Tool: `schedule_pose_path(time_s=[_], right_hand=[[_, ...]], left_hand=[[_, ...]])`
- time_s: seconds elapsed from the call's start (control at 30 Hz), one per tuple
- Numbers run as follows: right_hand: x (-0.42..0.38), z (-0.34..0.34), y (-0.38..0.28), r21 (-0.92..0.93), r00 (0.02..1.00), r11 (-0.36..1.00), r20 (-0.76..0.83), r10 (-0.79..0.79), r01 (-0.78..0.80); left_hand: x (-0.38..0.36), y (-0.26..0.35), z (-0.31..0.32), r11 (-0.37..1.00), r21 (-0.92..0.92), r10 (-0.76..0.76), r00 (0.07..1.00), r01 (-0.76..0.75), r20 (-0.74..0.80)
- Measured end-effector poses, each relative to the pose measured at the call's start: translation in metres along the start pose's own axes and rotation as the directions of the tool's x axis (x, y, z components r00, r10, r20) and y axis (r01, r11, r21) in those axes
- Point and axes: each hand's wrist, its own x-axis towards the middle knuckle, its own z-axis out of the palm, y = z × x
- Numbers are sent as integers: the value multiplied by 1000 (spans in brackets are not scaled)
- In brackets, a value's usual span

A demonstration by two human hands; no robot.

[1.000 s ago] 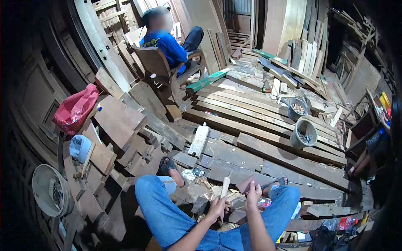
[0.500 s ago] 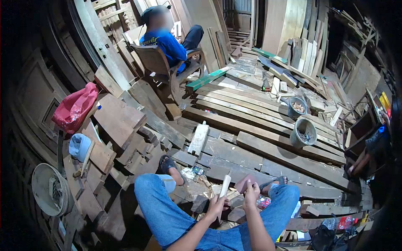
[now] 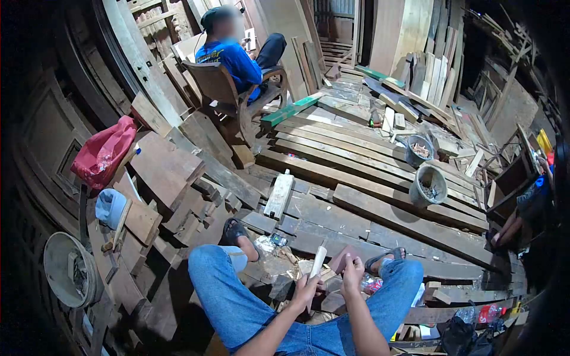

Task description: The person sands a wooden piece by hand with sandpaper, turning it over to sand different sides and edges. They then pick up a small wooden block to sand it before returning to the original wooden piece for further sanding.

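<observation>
My left hand point(image 3: 305, 289) is closed around a pale wooden piece point(image 3: 318, 261) with a narrow peg at its upper end, pointing away from me. Just to its right, my right hand point(image 3: 352, 274) pinches a reddish-brown sheet that looks like sandpaper point(image 3: 339, 261). The sheet's edge lies close to the wood, and the fingers cover part of it. Both hands are between my knees, above wood scraps and shavings point(image 3: 291, 267). Farther forward, a larger pale wooden block point(image 3: 279, 194) with a narrow end rests on the planks.
Long beams point(image 3: 380, 172) lie across the floor ahead, with two buckets point(image 3: 428, 185) at their right. A person in blue point(image 3: 231, 65) sits on a wooden chair point(image 3: 217, 86). At left are stacked boards point(image 3: 163, 163), a pink bag point(image 3: 105, 153) and a large bucket point(image 3: 71, 270).
The sheet in my right hand has tilted and shows a narrower face. My hands stay almost in place, and the whole view has shifted slightly.
</observation>
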Motion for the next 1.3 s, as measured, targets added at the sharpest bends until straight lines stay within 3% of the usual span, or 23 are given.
schedule_pose_path(time_s=[0.43, 0.7, 0.8, 0.83, 1.3], right_hand=[[-3, 4, -3, -56, 999, 998, -45, 15, -18], [0, -3, 5, -6, 999, 1000, 26, 23, -23], [6, 3, 13, -38, 994, 998, -99, 38, -42], [1, 0, 6, -4, 999, 999, -7, 38, -38], [-7, 7, -4, -57, 1000, 998, -2, 12, -12]], left_hand=[[0, 1, 2, 999, 45, 23, 999, -22, -36], [0, -1, 1, 997, 70, 29, 999, -26, -42], [2, -1, 0, 997, 75, 7, 1000, -5, -26], [1, -2, 0, 997, 75, 31, 999, -29, -21], [3, -4, 0, 995, 86, 45, 998, -42, -34]])
